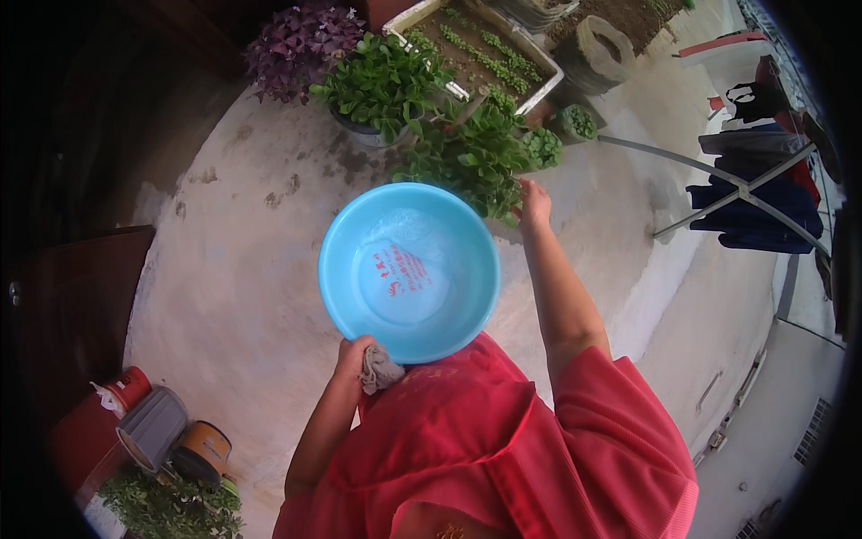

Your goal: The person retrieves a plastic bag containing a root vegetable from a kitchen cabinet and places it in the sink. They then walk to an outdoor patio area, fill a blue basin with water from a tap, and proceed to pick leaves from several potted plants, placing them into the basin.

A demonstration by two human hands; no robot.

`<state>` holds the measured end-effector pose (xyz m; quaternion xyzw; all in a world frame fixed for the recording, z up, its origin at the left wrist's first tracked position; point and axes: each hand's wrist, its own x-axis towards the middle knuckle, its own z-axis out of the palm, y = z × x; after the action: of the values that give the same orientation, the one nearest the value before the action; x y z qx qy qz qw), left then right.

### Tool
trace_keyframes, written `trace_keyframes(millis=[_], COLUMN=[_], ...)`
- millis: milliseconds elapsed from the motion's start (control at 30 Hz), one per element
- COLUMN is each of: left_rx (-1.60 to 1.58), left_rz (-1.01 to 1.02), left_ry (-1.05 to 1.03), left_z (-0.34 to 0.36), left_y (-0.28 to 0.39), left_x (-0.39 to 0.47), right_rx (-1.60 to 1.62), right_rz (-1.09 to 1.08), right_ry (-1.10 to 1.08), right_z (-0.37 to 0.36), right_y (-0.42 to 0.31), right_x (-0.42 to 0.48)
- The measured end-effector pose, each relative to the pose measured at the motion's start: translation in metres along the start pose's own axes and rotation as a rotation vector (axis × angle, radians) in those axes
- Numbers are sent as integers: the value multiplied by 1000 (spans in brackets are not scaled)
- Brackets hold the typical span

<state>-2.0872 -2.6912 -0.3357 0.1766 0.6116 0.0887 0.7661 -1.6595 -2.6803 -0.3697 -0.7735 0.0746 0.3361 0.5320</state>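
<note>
A light blue plastic basin (347,269) with red writing on its bottom and some water inside is held in front of my red clothing. My left hand (353,357) grips the basin's lower left rim together with a crumpled grey cloth (380,370). At the right, my right hand (533,202) reaches out beside the leaves of a green potted plant (475,151) and is at the leaf edge; its fingertips are partly hidden, so whether they hold a leaf cannot be told.
Beyond stand a purple-leaved plant (303,50), another leafy potted plant (384,87) and a planter box of seedlings (549,84). Clothes (754,195) hang on a metal drying rack (744,192) at right. Several buckets, one grey (155,424), stand lower left near a dark red door (74,303).
</note>
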Motion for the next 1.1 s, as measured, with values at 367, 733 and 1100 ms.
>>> trace_keyframes(millis=[367, 733, 1100], left_rx=[-140, -189, -158], left_rz=[107, -43, -19], left_ry=[81, 93, 38], left_z=[57, 42, 56], left_y=[-56, -120, -108], left_x=[-53, -41, -31], right_rx=[-830, 524, 502], right_rz=[-809, 433, 44], right_ry=[-283, -1066, -883], right_z=[27, 53, 41], right_y=[127, 53, -61], right_x=[-75, -78, -72])
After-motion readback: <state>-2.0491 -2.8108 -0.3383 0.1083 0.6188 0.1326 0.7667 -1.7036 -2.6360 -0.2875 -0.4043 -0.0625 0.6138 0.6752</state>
